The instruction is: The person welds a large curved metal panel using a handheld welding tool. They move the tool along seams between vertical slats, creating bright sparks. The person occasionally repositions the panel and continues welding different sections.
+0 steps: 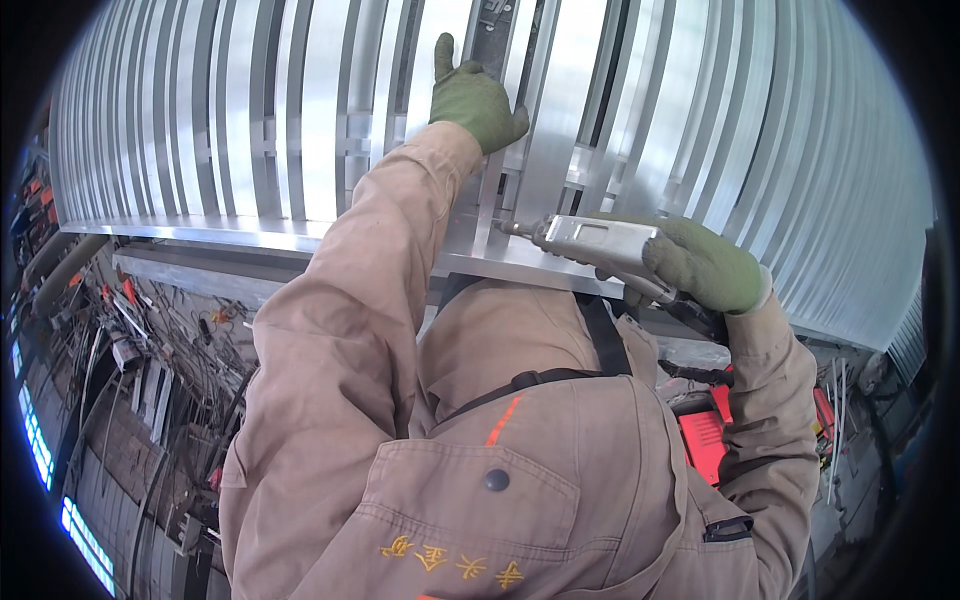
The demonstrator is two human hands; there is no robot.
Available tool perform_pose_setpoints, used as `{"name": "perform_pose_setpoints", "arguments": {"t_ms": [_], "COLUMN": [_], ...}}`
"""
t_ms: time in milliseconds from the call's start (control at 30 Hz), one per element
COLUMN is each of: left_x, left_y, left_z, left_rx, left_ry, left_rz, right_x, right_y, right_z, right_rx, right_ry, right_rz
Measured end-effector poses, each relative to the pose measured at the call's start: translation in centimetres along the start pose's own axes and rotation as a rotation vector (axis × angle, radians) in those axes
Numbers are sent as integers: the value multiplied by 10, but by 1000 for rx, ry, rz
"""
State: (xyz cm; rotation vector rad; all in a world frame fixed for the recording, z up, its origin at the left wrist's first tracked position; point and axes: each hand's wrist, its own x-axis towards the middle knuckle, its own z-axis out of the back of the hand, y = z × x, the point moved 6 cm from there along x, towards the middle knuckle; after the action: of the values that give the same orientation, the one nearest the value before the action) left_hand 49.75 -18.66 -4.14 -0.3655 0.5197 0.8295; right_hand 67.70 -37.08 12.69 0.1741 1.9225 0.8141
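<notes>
My left hand (474,106), in a green glove, rests on the metal slats with its thumb and one finger spread apart. Its middle fingers look bent and are partly hidden. In my right hand (708,266), also gloved in green, is a silver pistol-shaped welding gun (602,240). Its narrow nozzle (515,228) points left, close over the near edge of the slatted panel. The shiny panel (300,100) is made of long parallel metal slats, spaced by gaps and joined by a crosswise bar along the near side (265,235).
Scrap strips and rods (190,340) litter the ground at the left. A red case or machine (704,445) sits below my right forearm, with black cable nearby. Dark bent pipes (68,272) lie beside the panel's left corner. My body leans against the near edge.
</notes>
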Motion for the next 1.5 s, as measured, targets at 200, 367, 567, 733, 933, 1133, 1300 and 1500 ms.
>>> {"name": "perform_pose_setpoints", "arguments": {"t_ms": [200, 367, 567, 733, 933, 1133, 1300, 1500], "left_x": [1, -1, 1, -2, 0, 2, 2, 1], "left_y": [-4, -3, -7, -9, -12, -10, -10, -12], "left_z": [5, 5, 6, 9, 15, 6, 6, 12], "left_rx": [33, -35, 39, 74, 75, 24, 18, 28], "left_ry": [48, -60, 37, 63, 126, 15, 11, 61], "left_rz": [28, -19, 11, 41, 43, 51, 44, 51], "right_x": [27, 41, 52, 54, 58, 53, 54, 54], "right_y": [-15, -13, -17, -10, -17, -11, -14, -14], "right_z": [11, 7, 8, 9, 7, 2, 3, 2], "right_rx": [-162, -20, 11, -11, 37, 66, 22, 24], "right_ry": [45, 92, 132, 148, 161, 111, 106, 143], "right_rz": [19, -54, -31, 18, 12, -66, -81, -37]}}
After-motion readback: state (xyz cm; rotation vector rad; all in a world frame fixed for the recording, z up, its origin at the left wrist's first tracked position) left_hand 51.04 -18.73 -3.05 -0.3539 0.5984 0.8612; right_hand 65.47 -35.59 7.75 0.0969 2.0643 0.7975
